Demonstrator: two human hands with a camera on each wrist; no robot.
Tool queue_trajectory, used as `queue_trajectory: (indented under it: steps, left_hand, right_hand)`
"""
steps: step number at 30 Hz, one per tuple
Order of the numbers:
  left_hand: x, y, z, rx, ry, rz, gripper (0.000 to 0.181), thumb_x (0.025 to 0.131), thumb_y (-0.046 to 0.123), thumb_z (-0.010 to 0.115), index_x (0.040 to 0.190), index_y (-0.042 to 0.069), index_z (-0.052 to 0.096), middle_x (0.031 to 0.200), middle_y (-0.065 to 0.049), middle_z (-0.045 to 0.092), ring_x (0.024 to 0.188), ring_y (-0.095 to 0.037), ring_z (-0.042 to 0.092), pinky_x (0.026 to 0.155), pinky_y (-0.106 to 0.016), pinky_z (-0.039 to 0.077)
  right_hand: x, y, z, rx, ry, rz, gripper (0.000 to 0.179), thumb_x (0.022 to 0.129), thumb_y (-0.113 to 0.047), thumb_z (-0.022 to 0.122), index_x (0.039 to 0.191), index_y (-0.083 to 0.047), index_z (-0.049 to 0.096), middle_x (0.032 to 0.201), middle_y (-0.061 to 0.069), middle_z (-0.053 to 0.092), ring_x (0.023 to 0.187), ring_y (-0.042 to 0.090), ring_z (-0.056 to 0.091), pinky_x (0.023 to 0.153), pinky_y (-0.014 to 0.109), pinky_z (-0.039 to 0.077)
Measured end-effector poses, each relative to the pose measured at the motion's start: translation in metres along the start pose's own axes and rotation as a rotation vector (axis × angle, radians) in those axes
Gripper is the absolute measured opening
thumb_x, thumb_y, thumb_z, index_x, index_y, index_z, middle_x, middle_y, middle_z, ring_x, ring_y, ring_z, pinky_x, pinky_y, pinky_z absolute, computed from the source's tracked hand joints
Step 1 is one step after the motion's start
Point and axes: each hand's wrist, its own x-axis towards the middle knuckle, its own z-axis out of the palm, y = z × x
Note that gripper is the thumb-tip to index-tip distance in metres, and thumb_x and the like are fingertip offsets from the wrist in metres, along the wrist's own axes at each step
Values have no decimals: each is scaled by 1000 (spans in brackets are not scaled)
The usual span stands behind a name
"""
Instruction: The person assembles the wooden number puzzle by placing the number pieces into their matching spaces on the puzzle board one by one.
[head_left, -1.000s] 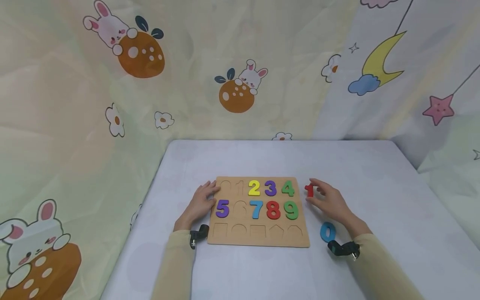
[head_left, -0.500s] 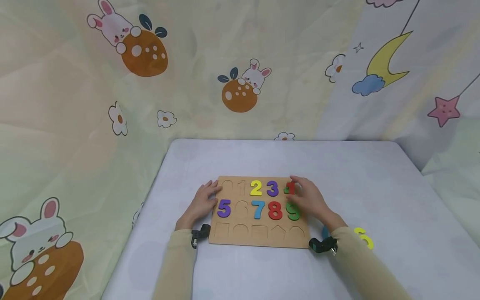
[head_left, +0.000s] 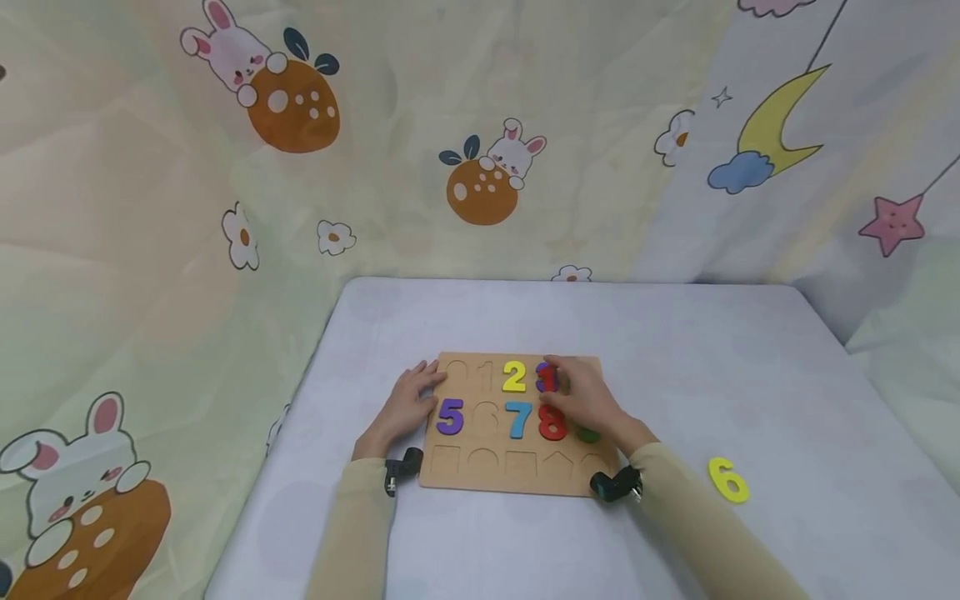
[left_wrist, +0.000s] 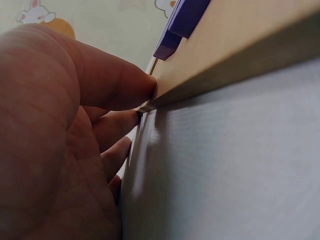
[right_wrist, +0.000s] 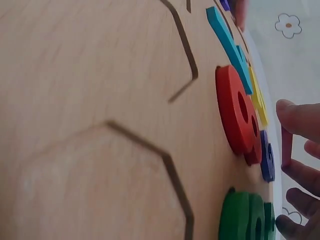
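Observation:
My right hand (head_left: 591, 396) pinches a red number 1 (head_left: 548, 379) between thumb and fingers, held above the board over the purple 3. In the right wrist view the red piece (right_wrist: 286, 146) is seen edge-on, apart from the board. The wooden number puzzle board (head_left: 468, 479) lies flat, with the yellow 2 (head_left: 513, 377), purple 5 (head_left: 450, 417), blue 7 (head_left: 517, 419) and red 8 (head_left: 552, 423) on it. Parts of the green 9 (head_left: 588, 434) show; the 4 is hidden. My left hand (head_left: 405, 408) touches the board's left edge with thumb and fingertips, fingers fairly straight.
A yellow number 6 (head_left: 728, 481) lies on the white table (head_left: 675, 333), right of the board. Carved outlines of 0, 1, 6 and several shapes show in the board. A printed cloth (head_left: 390, 125) hangs behind the table.
My right hand has carried the red 1 leftward from beside the board to above the 3. The yellow 6 has come into view; the blue 0 is now covered. My left hand stays at the edge.

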Motion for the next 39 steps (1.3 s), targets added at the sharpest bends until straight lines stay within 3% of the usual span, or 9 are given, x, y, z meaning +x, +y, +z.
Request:
queue_trajectory:
  steps: [13,24,32,39]
  left_hand:
    - [-1,1,-2,-9,0,0,47,90,6,58,136,8,57,156,-4,35,149,-24,18,124,-42,4]
    - [-3,3,-1,-25,-5,-30,47,90,6,58,137,9,57,156,-1,35,149,-24,18,123,-42,4]
    - [-1,3,-1,-1,-3,-9,46,90,7,58,136,7,57,156,-3,36,149,-24,18,123,-42,4]
    - [-3,5,-3,-3,13,5,46,89,5,59,135,5,58,155,-6,37,148,-28,21,123,-45,6]
  right_hand:
    - [17,-23,17,36,-40,0,70,85,-24,76,146,-14,44,135,10,55,118,28,56,99,47,52]
    - [26,-37,47,-6,-35,-40,71,81,-22,80,144,-13,48,137,7,56,125,26,53,107,43,45]
    - [31,-40,53,-36,-14,-59,71,80,-22,81,143,-13,50,125,7,63,109,24,59,97,40,51]
    - [35,-43,59,-14,-8,-45,69,81,-24,81,142,-14,50,137,6,57,128,29,50,109,45,42]
